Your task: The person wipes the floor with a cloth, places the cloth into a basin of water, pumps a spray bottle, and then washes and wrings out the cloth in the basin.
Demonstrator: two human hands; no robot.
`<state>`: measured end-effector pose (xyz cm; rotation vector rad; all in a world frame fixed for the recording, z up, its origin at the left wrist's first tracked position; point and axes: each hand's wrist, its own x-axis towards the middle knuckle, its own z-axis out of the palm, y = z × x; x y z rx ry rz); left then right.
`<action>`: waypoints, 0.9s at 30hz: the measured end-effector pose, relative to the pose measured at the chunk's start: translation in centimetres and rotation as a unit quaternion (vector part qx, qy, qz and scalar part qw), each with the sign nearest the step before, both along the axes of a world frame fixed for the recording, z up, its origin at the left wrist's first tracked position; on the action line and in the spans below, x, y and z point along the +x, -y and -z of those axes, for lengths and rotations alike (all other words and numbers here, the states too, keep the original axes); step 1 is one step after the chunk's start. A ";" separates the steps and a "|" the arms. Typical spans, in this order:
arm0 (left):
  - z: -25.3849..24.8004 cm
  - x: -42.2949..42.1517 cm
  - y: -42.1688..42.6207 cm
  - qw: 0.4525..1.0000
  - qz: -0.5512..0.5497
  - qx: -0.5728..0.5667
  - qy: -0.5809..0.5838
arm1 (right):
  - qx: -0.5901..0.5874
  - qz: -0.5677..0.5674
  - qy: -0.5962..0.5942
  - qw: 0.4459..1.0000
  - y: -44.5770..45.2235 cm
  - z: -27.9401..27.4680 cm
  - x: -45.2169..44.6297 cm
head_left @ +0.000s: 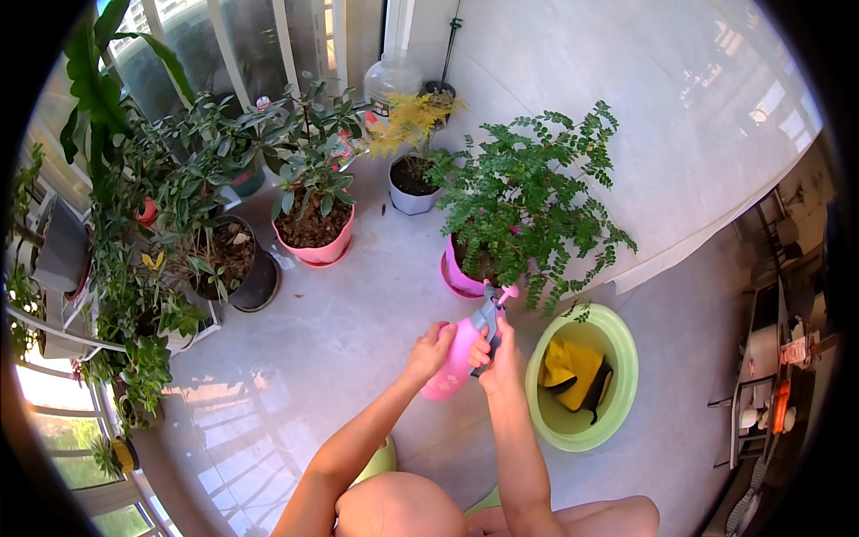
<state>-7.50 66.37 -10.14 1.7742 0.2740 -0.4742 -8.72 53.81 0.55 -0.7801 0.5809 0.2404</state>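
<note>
Your left hand (432,351) and right hand (501,360) both grasp the bottle (455,362). Your left hand bears on the pink body from its nine o'clock side, thumb along the upper flank; most of its other fingers are hidden, so you cannot tell how far they reach round. Your right hand closes round the grey spray head (486,320) from the three o'clock side, fingers curled over the handle; whether the trigger is pressed cannot be made out. So the bottle lies between your hands: at three o'clock from the left, at nine from the right. It is tilted, base towards seven o'clock, spray head towards one, with a pink knob (509,293) at the top end.

From the bottle, the purple pot (461,268) sits near at twelve o'clock, and its bush (537,201) spreads out at one. Just past three o'clock stands the green tub (629,380), near your right hand, with a yellow-and-dark bundle (573,371) inside. At ten o'clock, well apart, is the red pot (315,243); the black pot (259,285) lies between nine and ten. Between eleven and twelve stands the white pot (412,201), with the clear jug (391,79) farther out.
</note>
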 end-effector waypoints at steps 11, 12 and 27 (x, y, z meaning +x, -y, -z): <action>-0.3 0.1 -1.4 0.999 -0.038 -0.008 0.008 | -0.001 -0.026 0.012 1.000 -1.5 0.3 0.8; -0.3 0.1 -1.5 0.999 -0.040 -0.010 0.004 | -0.002 -0.027 0.012 1.000 -1.6 0.4 0.8; 0.2 0.1 -1.5 0.996 -0.079 -0.046 0.005 | -0.026 -0.049 0.011 0.998 -2.1 0.7 0.9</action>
